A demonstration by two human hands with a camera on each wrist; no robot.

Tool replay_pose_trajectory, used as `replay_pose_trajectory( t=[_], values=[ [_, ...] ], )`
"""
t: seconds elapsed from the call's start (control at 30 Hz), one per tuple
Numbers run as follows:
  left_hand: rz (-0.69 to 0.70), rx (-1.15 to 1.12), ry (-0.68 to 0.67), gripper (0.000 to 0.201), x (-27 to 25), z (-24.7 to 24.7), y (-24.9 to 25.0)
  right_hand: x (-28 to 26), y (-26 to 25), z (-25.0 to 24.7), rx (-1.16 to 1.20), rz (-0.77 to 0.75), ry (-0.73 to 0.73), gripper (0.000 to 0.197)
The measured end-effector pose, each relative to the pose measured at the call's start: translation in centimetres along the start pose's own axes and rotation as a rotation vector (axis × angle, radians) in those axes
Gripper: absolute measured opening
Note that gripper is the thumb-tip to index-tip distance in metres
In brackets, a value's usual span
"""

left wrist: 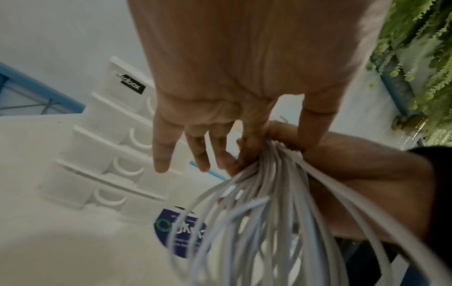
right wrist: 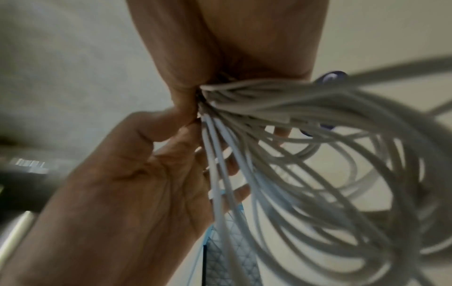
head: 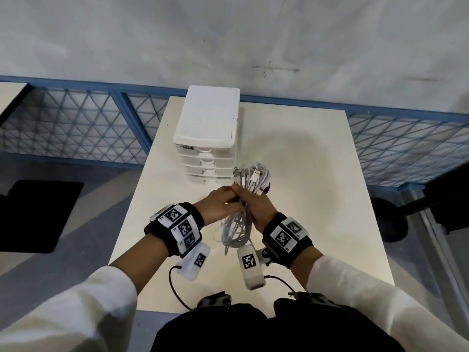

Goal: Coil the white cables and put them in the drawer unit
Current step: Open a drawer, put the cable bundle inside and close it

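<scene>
My right hand: low centre of the head view, fingers wrapped tight round the middle of the white cables.
My left hand: pressed against the right; thumb and forefinger pinch the bundle at the same spot, the other fingers hang straight and loose.
Cables: held above the bench; loops dangle toward me, plug ends stick up beyond my knuckles.
Risk, loops: uneven and slack, so I reckon easing my grip could let the coil spring apart and tangle.
Drawer unit: just beyond my hands, upper centre; all drawers look closed.
Risk, drawers: both hands are busy, so freeing one to pull a drawer could spill loops.
</scene>
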State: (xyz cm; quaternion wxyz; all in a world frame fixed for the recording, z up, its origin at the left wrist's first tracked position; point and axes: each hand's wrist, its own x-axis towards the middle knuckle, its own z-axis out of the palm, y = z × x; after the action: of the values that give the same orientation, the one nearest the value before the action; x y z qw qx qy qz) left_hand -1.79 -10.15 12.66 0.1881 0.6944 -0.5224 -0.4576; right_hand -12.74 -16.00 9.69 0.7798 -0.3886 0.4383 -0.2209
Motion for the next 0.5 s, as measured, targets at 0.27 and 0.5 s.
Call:
replay_pose_trajectory(
  t=[0.27,0.5],
  values=[
    [0.020,-0.300,0.200,0.073,0.9,-4.2,-7.6,3.8,-2.6,4.3,-0.337,-0.304,0.344,0.003],
    [-0.046,0.639,0.055,0.068,4.6,-8.6,-9.2,7.0,-6.3,3.5,-0.428,-0.317,0.385,0.015]
  ],
)
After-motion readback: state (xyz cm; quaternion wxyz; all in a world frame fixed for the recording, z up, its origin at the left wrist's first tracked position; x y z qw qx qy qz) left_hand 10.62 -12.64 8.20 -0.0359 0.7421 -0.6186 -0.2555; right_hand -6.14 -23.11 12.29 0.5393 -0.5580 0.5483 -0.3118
